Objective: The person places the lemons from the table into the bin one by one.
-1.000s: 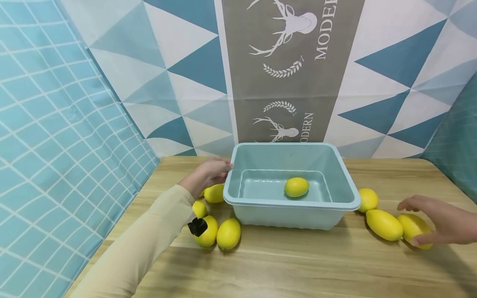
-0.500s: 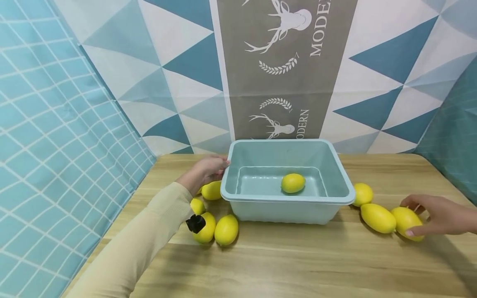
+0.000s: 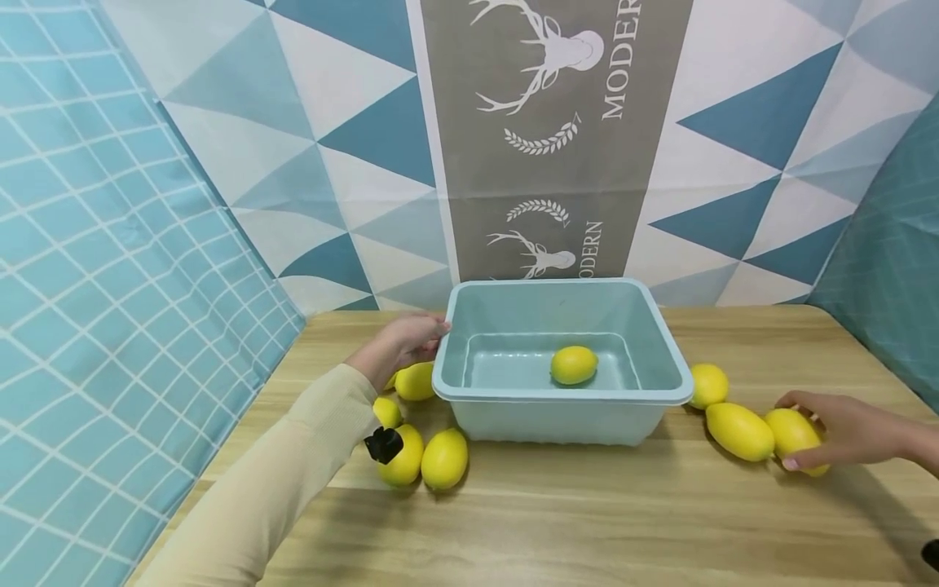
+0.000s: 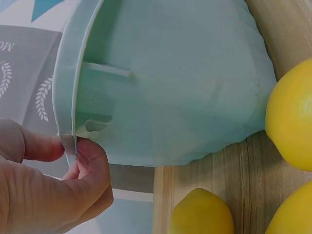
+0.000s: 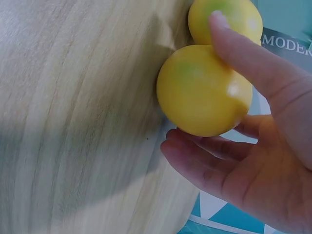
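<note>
My left hand (image 3: 411, 338) pinches the rim of a light blue plastic basin (image 3: 543, 420) at its left end; the left wrist view shows thumb and fingers (image 4: 90, 170) meeting at that rim. One lemon (image 3: 574, 364) lies on the basin floor. At the right, my right hand (image 3: 844, 430) curls round the outermost lemon (image 3: 794, 440), which rests on the table. In the right wrist view the thumb (image 5: 243, 56) lies over one side of this lemon and the fingers are on the opposite side. Another lemon (image 3: 741, 432) touches it.
A third lemon (image 3: 708, 386) lies by the basin's right end. Several lemons (image 3: 444, 460) lie left of the basin, partly hidden by the left arm. The wooden table (image 3: 572, 522) ends at a patterned wall cloth (image 3: 543, 163) behind, with blue cloths at both sides.
My right hand has come in from the right and closed round the outermost lemon. The left hand keeps its grip on the basin rim. The head view has shifted slightly.
</note>
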The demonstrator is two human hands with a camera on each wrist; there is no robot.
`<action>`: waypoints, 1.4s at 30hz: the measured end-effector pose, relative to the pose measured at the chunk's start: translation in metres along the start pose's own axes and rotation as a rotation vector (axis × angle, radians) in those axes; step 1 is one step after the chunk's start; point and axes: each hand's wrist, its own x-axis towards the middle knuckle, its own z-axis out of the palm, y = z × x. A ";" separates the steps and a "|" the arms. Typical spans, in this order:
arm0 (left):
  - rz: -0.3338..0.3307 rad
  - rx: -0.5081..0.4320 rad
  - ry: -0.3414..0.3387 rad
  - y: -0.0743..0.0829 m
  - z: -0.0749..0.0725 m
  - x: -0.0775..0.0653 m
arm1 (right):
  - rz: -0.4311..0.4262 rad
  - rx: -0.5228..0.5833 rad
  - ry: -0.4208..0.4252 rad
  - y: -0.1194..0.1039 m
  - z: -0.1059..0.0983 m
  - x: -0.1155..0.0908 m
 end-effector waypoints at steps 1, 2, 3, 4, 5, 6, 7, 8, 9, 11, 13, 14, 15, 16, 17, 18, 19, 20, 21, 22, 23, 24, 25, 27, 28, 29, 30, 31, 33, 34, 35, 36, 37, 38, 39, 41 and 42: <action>0.003 0.003 -0.002 0.000 0.000 0.000 | -0.031 -0.002 0.008 0.001 0.000 0.000; 0.004 0.004 -0.004 0.000 0.000 0.000 | -0.060 -0.004 0.014 0.003 0.000 0.000; 0.005 0.004 -0.004 0.001 -0.001 0.000 | -0.087 0.004 0.019 0.004 0.000 0.000; 0.005 0.002 -0.004 0.001 -0.001 0.000 | -0.116 0.010 0.023 0.006 0.000 0.000; 0.004 0.002 -0.003 0.002 -0.001 0.000 | -0.139 0.011 0.028 0.007 -0.001 0.000; 0.004 0.003 -0.003 0.002 -0.002 0.001 | -0.164 0.014 0.037 0.009 -0.001 0.001; 0.005 0.000 -0.003 0.002 -0.002 0.000 | -0.177 0.016 0.039 0.010 -0.001 0.001; 0.008 0.000 -0.004 0.003 -0.002 0.000 | -0.191 0.012 0.049 0.011 -0.001 0.002; 0.010 -0.002 -0.005 0.003 -0.003 -0.001 | -0.206 0.006 0.060 0.013 -0.001 0.002; 0.013 -0.006 -0.004 0.004 -0.003 -0.001 | -0.234 -0.029 0.091 0.014 0.000 0.004; 0.012 -0.011 -0.003 0.004 -0.004 -0.002 | -0.263 -0.051 0.123 0.015 0.002 0.005; 0.011 -0.011 -0.001 0.004 -0.004 -0.002 | -0.277 -0.064 0.141 0.016 0.003 0.005; 0.011 -0.011 -0.001 0.004 -0.004 -0.002 | -0.291 -0.075 0.157 0.016 0.005 0.006; 0.009 -0.009 0.002 0.004 -0.004 -0.002 | -0.301 -0.081 0.169 0.015 0.006 0.006; 0.009 -0.009 0.003 0.004 -0.005 -0.002 | -0.306 -0.080 0.175 0.015 0.007 0.007; 0.008 -0.007 0.005 0.004 -0.005 -0.002 | -0.307 -0.081 0.182 0.014 0.008 0.007; 0.008 -0.007 0.004 0.004 -0.005 -0.002 | -0.303 -0.075 0.178 0.013 0.009 0.006; 0.010 -0.005 0.001 0.004 -0.005 -0.002 | -0.298 -0.069 0.176 0.012 0.010 0.006; 0.010 -0.005 0.003 0.004 -0.005 -0.002 | -0.295 -0.061 0.172 0.011 0.011 0.005; 0.009 -0.007 0.003 0.004 -0.004 -0.002 | -0.294 -0.054 0.171 0.010 0.012 0.005; 0.008 -0.008 0.002 0.004 -0.004 -0.002 | -0.292 -0.049 0.169 0.009 0.012 0.004; 0.007 -0.007 0.001 0.004 -0.004 -0.002 | -0.295 -0.050 0.174 0.009 0.013 0.003; 0.006 -0.006 0.002 0.003 -0.003 -0.002 | -0.298 -0.047 0.176 0.008 0.013 0.003; 0.004 -0.004 0.007 0.003 -0.002 -0.001 | -0.303 -0.047 0.174 0.007 0.013 0.001; 0.007 -0.003 0.007 0.003 -0.001 -0.001 | -0.300 -0.047 0.169 0.007 0.013 0.000; 0.010 -0.001 0.008 0.003 0.000 -0.001 | -0.295 -0.044 0.161 0.006 0.013 0.000; 0.013 -0.002 0.006 0.003 0.000 0.000 | -0.295 -0.042 0.157 0.006 0.013 -0.001; 0.014 -0.005 0.009 0.003 0.001 0.001 | -0.292 -0.036 0.146 0.006 0.013 -0.001; 0.013 -0.006 0.006 0.002 0.001 0.001 | -0.287 -0.023 0.126 0.005 0.012 -0.002; 0.011 -0.006 0.006 0.001 0.001 0.001 | -0.285 -0.018 0.115 0.005 0.012 -0.002; 0.006 -0.010 0.007 0.000 0.001 0.001 | -0.281 -0.011 0.101 0.005 0.011 -0.002; 0.002 -0.015 0.007 0.000 0.000 0.001 | -0.280 -0.004 0.087 0.005 0.011 -0.002; 0.001 -0.014 0.008 -0.001 0.000 0.001 | -0.277 0.001 0.075 0.005 0.010 -0.002; 0.004 -0.010 0.004 -0.002 0.000 0.001 | -0.275 0.004 0.063 0.005 0.009 -0.001; 0.008 -0.009 0.003 -0.002 0.000 0.001 | -0.275 0.002 0.056 0.006 0.008 -0.001; 0.019 -0.009 0.002 -0.002 0.000 0.001 | -0.279 -0.004 0.051 0.007 0.006 0.000; 0.026 -0.006 0.000 -0.003 -0.001 0.001 | -0.289 -0.012 0.059 0.007 0.006 0.000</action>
